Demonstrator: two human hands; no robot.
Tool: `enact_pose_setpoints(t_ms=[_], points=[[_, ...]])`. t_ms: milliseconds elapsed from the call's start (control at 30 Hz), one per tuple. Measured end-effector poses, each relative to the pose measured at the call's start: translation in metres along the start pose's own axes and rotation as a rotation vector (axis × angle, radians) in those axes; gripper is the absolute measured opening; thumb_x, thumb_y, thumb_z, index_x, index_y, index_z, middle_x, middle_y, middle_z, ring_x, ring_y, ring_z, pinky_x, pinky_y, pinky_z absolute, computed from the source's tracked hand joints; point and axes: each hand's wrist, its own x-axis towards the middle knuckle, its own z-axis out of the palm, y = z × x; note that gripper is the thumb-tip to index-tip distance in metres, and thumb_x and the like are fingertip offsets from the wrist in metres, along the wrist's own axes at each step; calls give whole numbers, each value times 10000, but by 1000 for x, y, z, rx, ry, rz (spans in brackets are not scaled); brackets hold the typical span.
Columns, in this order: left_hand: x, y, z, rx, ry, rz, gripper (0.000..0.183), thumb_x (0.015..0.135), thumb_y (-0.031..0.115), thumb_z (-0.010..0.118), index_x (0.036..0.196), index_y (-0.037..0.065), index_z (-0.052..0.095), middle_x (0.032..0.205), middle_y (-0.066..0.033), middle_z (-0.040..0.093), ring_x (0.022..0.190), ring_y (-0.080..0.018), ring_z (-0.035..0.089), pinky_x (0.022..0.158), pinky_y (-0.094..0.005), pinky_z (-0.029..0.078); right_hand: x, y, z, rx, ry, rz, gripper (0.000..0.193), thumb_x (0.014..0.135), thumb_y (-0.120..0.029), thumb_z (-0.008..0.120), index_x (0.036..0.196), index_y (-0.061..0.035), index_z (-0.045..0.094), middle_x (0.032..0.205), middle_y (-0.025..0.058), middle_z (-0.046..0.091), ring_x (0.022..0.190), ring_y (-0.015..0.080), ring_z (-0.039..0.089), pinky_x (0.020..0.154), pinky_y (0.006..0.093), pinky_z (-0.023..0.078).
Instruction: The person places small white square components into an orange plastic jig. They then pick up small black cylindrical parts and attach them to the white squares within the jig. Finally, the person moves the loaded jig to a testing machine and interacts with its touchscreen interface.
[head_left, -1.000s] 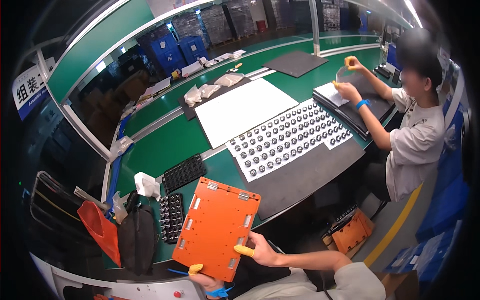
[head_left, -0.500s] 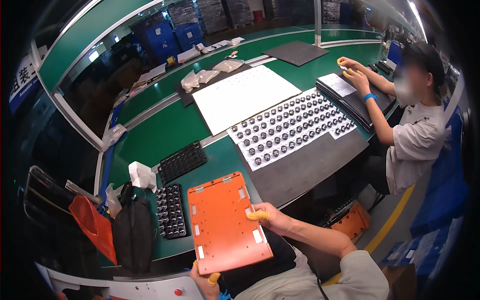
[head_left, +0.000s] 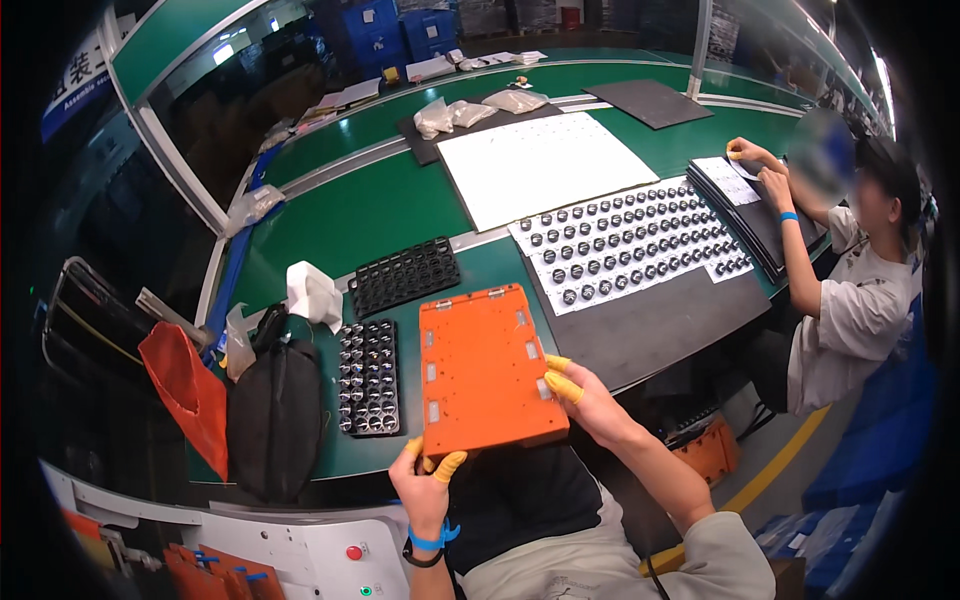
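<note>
Orange panel held at the near edge of the worktop. Left grip pinches its lower left corner; right grip pinches its right edge. Black tray lies left of it.

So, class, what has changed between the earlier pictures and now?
The flat orange rectangular panel has turned anticlockwise, its top edge now sloping up to the right. The left hand and right hand both keep their grip. The farther black compartment tray and large white rectangular sheet stayed put.
</note>
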Motion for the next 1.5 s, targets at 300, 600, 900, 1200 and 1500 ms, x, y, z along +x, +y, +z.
enact_pose_setpoints(t_ms=[300,600,900,1200,1500], points=[[22,-25,17,518,28,176,570,604,345,963,960,-39,739,641,-42,470,570,-188,394,526,-340,351,-7,-28,19,-1393,-162,-667,778,810,-332,819,1410,7,458,1506,200,434,1455,374,351,1211,586,200],[19,-24,17,667,87,300,560,550,335,975,944,0,762,605,-37,417,555,-205,408,521,-377,344,28,-5,24,-1715,-264,-698,741,727,-176,777,1388,23,509,1475,195,482,1437,372,385,1207,563,250],[19,-30,17,658,84,312,567,574,331,963,997,6,769,608,-33,403,558,-206,410,514,-378,337,31,-37,34,-1714,-254,-885,520,794,-140,654,1274,53,598,1342,244,578,1303,396,532,1145,482,392],[21,-29,13,676,81,341,561,578,386,959,939,6,762,620,-35,407,563,-211,417,516,-380,348,125,-169,51,-793,39,-733,528,810,-229,857,1232,3,641,1006,131,722,902,176,694,717,305,565],[24,-32,16,650,100,418,593,560,406,962,915,-14,741,604,-35,427,554,-203,433,517,-362,364,263,-74,-18,-516,255,-449,424,903,-218,766,1175,90,665,1021,134,749,877,160,692,778,282,540]])
